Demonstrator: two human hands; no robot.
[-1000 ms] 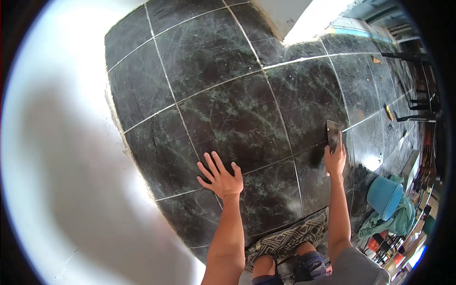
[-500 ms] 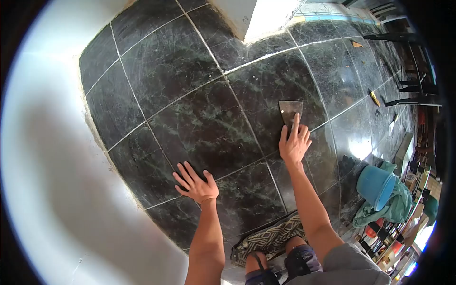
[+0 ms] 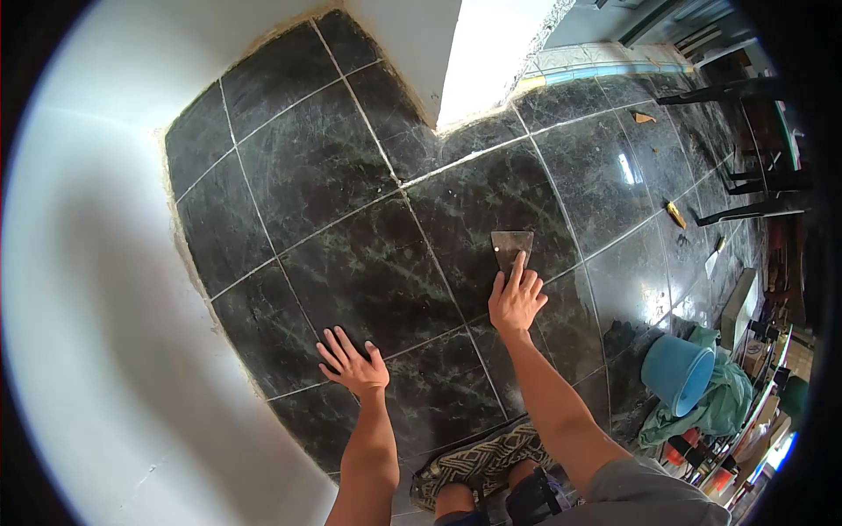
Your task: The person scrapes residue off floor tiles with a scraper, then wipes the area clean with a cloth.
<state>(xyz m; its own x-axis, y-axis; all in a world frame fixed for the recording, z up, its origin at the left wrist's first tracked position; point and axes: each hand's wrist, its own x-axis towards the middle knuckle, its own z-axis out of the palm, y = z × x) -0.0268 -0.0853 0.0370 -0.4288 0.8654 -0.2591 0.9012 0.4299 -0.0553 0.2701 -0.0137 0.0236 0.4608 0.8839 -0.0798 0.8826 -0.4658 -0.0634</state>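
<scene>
Dark green marbled tiles with pale grout lines cover the floor. My left hand rests flat on them at lower centre, fingers spread, holding nothing. My right hand grips a flat scraper, the index finger stretched along its blade. The blade lies on a tile, its wide edge pointing away from me. The scraper's handle is hidden under the hand. Under my knees is a patterned mat.
A blue bucket stands at the right beside a green cloth. Farther off are a yellow-handled tool, an orange-brown scrap and dark chair legs. White walls border the left and the top.
The view has shifted, so the floor and wall corner sit lower in the frame. Both hands keep nearly the same pose, the right still on the scraper.
</scene>
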